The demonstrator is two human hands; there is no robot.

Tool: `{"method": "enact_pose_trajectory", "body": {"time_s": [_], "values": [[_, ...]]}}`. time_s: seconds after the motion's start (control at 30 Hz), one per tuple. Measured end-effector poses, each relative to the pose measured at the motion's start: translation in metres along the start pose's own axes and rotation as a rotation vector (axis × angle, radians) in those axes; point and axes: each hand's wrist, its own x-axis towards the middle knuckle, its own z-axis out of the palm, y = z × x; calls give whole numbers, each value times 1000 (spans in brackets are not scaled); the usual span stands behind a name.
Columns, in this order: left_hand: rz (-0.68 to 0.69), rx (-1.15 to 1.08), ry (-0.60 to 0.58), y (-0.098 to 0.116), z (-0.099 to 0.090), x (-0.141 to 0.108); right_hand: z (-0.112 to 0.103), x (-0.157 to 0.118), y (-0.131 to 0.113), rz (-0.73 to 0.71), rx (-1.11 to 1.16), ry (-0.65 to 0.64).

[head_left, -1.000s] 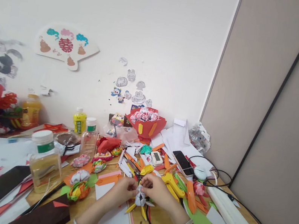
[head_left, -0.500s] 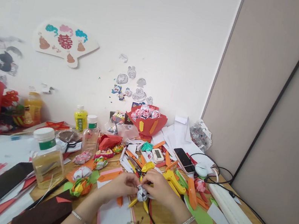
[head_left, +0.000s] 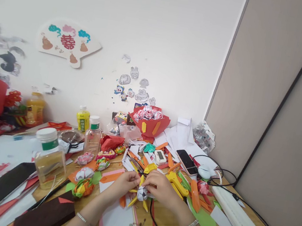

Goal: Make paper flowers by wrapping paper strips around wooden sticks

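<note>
Past the clear jar (head_left: 49, 169) we reach the left hand (head_left: 123, 185), fingers bunched but any pinch impossible to tell, then the white paper flower (head_left: 142, 193), right between both hands over the bench (head_left: 170, 220), and the right hand (head_left: 161, 187), fingers curled against it, grip hidden.

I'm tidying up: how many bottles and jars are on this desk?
4: orange bottle, left, by the wall; yellow bottle, right of it; small clear jar, beside that; large clear jar, nearer the camera. Others may be hidden.
</note>
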Motion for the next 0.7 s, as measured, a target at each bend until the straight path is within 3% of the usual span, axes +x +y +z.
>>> {"method": "enact_pose_trajectory", "body": {"time_s": [0.13, 0.37, 0.6, 0.7], "values": [[-4, 11, 44, 0, 2, 1, -2, 0, 0, -82, -13, -22], [-8, 52, 110, 0, 3, 4, -3, -6, -7, 63, -111, -103], [15, 77, 165, 0, 4, 4, -2, -5, -4, -88, -232, -118], [7, 91, 163, 0, 5, 3, -3, -5, -5, -83, -245, -143]]}}
